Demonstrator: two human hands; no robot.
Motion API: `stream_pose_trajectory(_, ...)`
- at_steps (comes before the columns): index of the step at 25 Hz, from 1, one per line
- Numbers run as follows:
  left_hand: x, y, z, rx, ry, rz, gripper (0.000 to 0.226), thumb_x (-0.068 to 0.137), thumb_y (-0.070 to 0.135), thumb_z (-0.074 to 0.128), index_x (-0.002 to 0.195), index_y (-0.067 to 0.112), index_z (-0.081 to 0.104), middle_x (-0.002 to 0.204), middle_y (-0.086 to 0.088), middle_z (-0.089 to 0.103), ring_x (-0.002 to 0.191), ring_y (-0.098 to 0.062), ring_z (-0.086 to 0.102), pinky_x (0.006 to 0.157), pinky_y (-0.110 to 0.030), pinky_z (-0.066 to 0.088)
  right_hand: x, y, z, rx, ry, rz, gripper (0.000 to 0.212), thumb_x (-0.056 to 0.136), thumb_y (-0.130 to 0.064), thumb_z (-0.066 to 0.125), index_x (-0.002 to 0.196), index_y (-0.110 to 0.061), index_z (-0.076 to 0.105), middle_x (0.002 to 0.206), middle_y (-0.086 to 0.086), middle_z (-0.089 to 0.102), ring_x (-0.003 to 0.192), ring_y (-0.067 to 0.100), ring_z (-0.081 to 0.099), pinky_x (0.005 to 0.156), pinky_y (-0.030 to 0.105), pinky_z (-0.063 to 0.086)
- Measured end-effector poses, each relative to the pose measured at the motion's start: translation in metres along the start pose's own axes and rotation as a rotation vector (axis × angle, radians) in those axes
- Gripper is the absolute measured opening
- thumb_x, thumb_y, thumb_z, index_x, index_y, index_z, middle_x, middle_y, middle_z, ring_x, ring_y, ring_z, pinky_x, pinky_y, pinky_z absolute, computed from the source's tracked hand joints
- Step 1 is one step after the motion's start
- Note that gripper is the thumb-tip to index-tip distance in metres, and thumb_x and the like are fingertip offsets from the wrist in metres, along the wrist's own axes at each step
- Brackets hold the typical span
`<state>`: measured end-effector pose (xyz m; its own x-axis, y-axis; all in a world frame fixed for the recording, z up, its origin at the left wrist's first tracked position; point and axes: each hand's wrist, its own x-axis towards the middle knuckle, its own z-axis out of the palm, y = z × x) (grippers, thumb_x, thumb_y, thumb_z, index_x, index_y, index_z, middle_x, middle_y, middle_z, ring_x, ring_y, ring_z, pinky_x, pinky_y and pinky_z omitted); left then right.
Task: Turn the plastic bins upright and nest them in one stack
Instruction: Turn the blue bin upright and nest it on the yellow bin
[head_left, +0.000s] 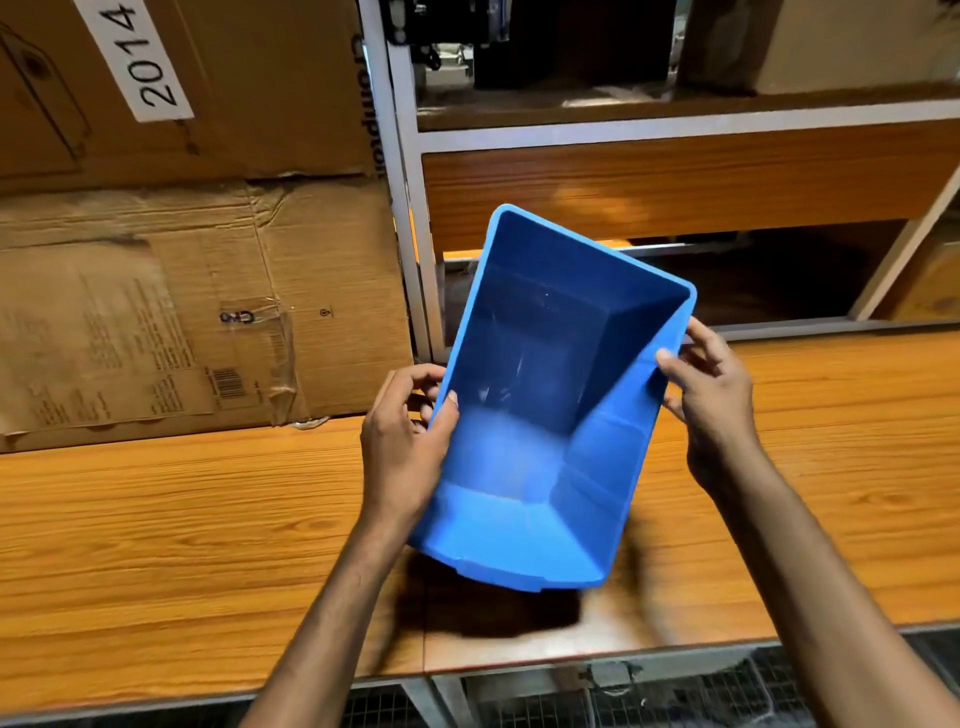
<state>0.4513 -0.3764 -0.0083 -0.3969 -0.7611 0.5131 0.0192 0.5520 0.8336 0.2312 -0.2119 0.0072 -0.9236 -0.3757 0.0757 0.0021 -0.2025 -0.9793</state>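
Far left, upper box (249, 88): white label (136, 57), tilted, black digits "2014".
Same box, right edge: dark lettering (363, 104) running vertically, partly cut off, not legible.
Lower box (322, 249): paper sheet (104, 343) with dense fine print, too small to read; barcode (228, 383) at its right edge, digits unreadable.
Tape patch (236, 317) right of the sheet: dark marks, unclear.

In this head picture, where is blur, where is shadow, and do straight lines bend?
Head view: the blue bin blurs at its near edge; a dark shadow lies on the wooden table below it; the shelf frame bows from the wide lens; the left hand and right hand look fairly sharp.
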Motion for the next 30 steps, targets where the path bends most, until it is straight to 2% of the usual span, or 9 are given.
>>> stream_pose_trajectory(5,0.009,-0.025,-0.011,-0.152,-0.005,-0.211,0.023,0.092,0.004,0.071,0.104,0.023,0.068,0.095,-0.001,0.067,0.079,-0.011,0.055,0.072,-0.021,0.047,-0.043,0.027,-0.011,-0.023,-0.319,0.165,0.061,0.09,0.005,0.061,0.135,-0.037,0.063,0.131,-0.003,0.069,0.115,0.01,0.063,0.09,0.039,0.05)
stream_pose_trajectory(9,0.007,-0.039,-0.017,-0.111,-0.015,-0.284,0.03,0.093,0.003,0.07,0.112,0.027,0.068,0.102,-0.001,0.066,0.08,-0.01,0.052,0.067,-0.015,0.043,-0.048,0.015,-0.004,-0.033,-0.329,0.124,0.058,0.088,0.006,0.066,0.128,-0.037,0.067,0.113,-0.002,0.065,0.095,0.002,0.066,0.084,0.033,0.051)
stream_pose_trajectory(12,0.001,-0.044,-0.017,-0.193,-0.044,-0.411,0.022,0.097,0.011,0.068,0.112,0.027,0.07,0.103,0.0,0.064,0.08,-0.01,0.055,0.069,-0.025,0.045,-0.046,0.01,0.001,-0.047,-0.321,0.104,0.053,0.086,0.005,0.07,0.124,-0.032,0.07,0.109,-0.002,0.066,0.094,0.002,0.067,0.084,0.033,0.051)
stream_pose_trajectory(15,0.001,-0.043,-0.018,-0.271,-0.102,-0.577,0.025,0.098,0.01,0.065,0.123,0.013,0.068,0.101,-0.006,0.064,0.076,-0.014,0.066,0.071,-0.03,0.053,-0.043,0.006,-0.005,0.045,-0.337,0.2,0.046,0.087,0.004,0.07,0.128,-0.017,0.07,0.123,0.005,0.072,0.115,0.015,0.069,0.098,0.041,0.053)
stream_pose_trajectory(18,0.008,-0.041,-0.021,-0.229,-0.162,-0.668,0.023,0.098,0.006,0.063,0.12,0.006,0.07,0.088,-0.005,0.071,0.064,-0.006,0.069,0.06,-0.019,0.055,-0.046,0.008,-0.015,0.014,-0.442,0.362,0.054,0.085,0.002,0.069,0.131,-0.026,0.067,0.114,0.001,0.07,0.105,0.015,0.067,0.087,0.036,0.051)
stream_pose_trajectory(20,0.01,-0.037,-0.021,-0.216,-0.205,-0.721,0.017,0.098,0.006,0.063,0.111,0.007,0.073,0.074,0.003,0.075,0.058,-0.006,0.07,0.055,-0.017,0.055,-0.051,0.013,-0.021,0.03,-0.432,0.483,0.06,0.079,0.0,0.072,0.132,-0.029,0.066,0.114,0.0,0.071,0.109,0.019,0.065,0.089,0.034,0.049)
stream_pose_trajectory(23,0.004,-0.023,-0.015,-0.278,-0.22,-0.829,0.009,0.096,0.007,0.067,0.092,0.013,0.072,0.062,0.005,0.074,0.049,-0.006,0.069,0.049,-0.017,0.055,-0.059,0.012,-0.029,0.08,-0.331,0.567,0.062,0.074,-0.003,0.074,0.133,-0.018,0.065,0.128,0.004,0.072,0.13,0.024,0.061,0.118,0.043,0.038)
stream_pose_trajectory(26,-0.001,-0.009,-0.008,-0.368,-0.289,-0.91,0.01,0.096,0.011,0.066,0.088,0.013,0.071,0.063,-0.001,0.074,0.047,-0.01,0.068,0.043,-0.019,0.053,-0.067,0.001,-0.047,0.126,-0.289,0.608,0.059,0.083,-0.005,0.066,0.142,-0.007,0.058,0.14,0.014,0.064,0.132,0.026,0.058,0.121,0.044,0.035)
stream_pose_trajectory(30,-0.007,0.005,0.008,-0.435,-0.485,-0.965,0.016,0.1,0.016,0.06,0.084,0.013,0.064,0.049,0.005,0.06,0.034,-0.004,0.055,0.039,-0.012,0.044,-0.081,-0.01,-0.085,0.172,-0.2,0.67,0.086,0.067,-0.005,0.077,0.148,-0.005,0.05,0.149,0.018,0.053,0.137,0.03,0.052,0.121,0.045,0.034)
